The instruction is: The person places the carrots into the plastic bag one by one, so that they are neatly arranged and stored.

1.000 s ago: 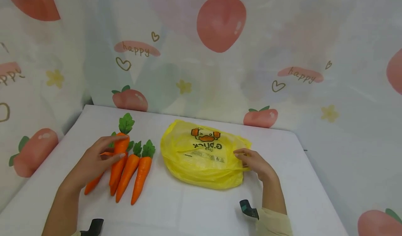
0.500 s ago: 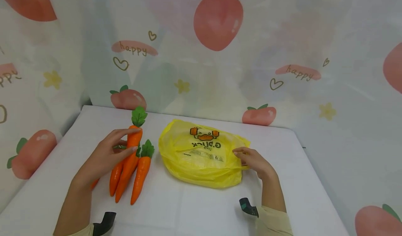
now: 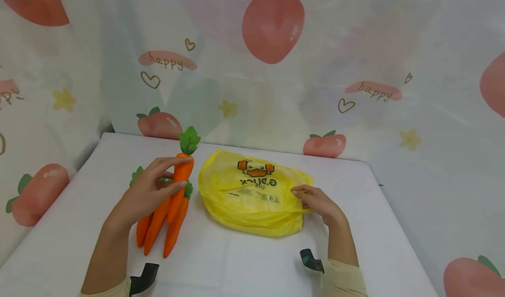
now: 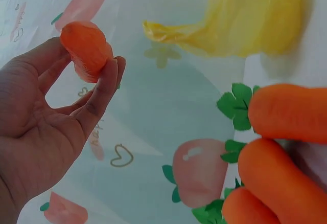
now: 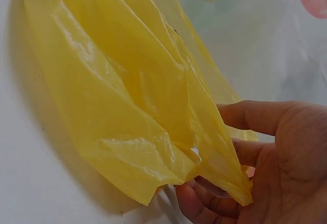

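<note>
Left hand [image 3: 147, 194]: grip pinches 1 carrot [image 3: 179, 185] between thumb and fingers, lifted clear of the tabletop [image 3: 244, 262], leaf end up, just beside the bag.
Right hand [image 3: 317, 202]: grip pinches the right edge of the yellow bag [image 3: 252, 194], which lies flat on the tabletop.
Other carrots [image 3: 158, 222]: 3 or so lie under the left hand.
Risk: the bag's mouth looks collapsed, so the carrot could snag the film; the light pinch might let it slip.

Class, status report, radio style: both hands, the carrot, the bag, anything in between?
Left hand pinching one carrot, lifted clear of the carrot pile. Right hand gripping yellow bag edge. Nothing between carrot and bag.
</note>
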{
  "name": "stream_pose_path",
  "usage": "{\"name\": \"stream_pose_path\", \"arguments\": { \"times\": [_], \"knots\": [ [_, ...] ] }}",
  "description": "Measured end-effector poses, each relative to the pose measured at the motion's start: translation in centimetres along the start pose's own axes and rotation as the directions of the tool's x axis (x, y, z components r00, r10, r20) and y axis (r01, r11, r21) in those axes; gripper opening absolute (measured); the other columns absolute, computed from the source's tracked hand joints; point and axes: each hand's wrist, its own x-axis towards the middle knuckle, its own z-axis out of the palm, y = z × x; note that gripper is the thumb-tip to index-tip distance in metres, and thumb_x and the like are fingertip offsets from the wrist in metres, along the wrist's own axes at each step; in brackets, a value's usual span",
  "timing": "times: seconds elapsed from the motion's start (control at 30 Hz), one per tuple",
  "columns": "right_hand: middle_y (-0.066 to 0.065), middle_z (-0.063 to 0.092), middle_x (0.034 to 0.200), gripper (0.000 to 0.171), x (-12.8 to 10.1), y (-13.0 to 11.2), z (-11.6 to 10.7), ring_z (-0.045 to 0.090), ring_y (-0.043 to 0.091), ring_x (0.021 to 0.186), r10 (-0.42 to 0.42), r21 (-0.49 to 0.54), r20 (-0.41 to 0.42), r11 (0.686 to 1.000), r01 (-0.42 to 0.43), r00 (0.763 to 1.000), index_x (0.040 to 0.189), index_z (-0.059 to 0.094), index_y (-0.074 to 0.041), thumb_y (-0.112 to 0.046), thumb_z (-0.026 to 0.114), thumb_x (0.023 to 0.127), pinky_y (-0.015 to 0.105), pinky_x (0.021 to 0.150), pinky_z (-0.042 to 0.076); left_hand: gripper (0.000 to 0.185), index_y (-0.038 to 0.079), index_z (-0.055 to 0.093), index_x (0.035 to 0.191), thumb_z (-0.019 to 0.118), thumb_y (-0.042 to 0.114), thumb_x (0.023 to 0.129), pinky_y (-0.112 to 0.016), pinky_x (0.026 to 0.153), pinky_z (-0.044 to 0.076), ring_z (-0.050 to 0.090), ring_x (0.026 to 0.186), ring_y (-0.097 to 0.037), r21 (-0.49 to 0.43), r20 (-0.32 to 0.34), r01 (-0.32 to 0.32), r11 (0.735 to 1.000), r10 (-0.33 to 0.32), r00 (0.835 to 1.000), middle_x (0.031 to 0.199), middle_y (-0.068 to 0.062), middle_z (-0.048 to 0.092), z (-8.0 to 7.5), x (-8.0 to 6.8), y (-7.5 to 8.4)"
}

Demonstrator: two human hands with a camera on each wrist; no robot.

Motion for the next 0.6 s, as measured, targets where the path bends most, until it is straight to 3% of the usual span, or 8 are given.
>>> {"name": "stream_pose_path", "arguments": {
  "times": [0.2,0.43,0.6],
  "knots": [
    [0.018,0.052,0.138,0.043,0.0,0.0,0.0,0.052,0.036,0.113,0.0,-0.01,-0.004,1.0,0.0,1.0,0.139,0.063,-0.008,-0.036,0.057,0.106,0.054,0.098,0.044,0.05,0.027,0.058,0.147,0.073,0.019,0.099,-0.028,0.095,0.052,0.06,0.11,-0.024,-0.037,0.022,-0.03,0.999,0.031,0.999,0.142,0.001,0.051,1.3,0.8,0.9],
    [0.018,0.052,0.139,0.044,0.1,0.2,-0.1,0.053,0.036,0.113,-0.009,-0.012,0.002,1.0,0.009,1.0,0.139,0.063,-0.008,-0.036,0.057,0.106,0.056,0.099,0.044,0.05,0.031,0.057,0.146,0.074,0.026,0.099,-0.039,0.099,0.051,0.06,0.111,-0.023,-0.057,0.046,0.002,0.998,0.001,0.999,0.143,0.004,0.05,2.9,1.5,2.0],
    [0.019,0.052,0.14,0.047,0.0,0.1,-0.1,0.054,0.036,0.114,-0.029,-0.004,0.018,1.0,0.029,0.999,0.14,0.061,-0.006,-0.038,0.057,0.106,0.055,0.099,0.045,0.051,0.034,0.057,0.146,0.074,0.024,0.098,-0.044,0.099,0.051,0.061,0.112,-0.024,-0.12,0.064,0.009,0.993,-0.002,0.998,0.143,0.005,0.051,3.9,1.9,2.3]
  ]
}}
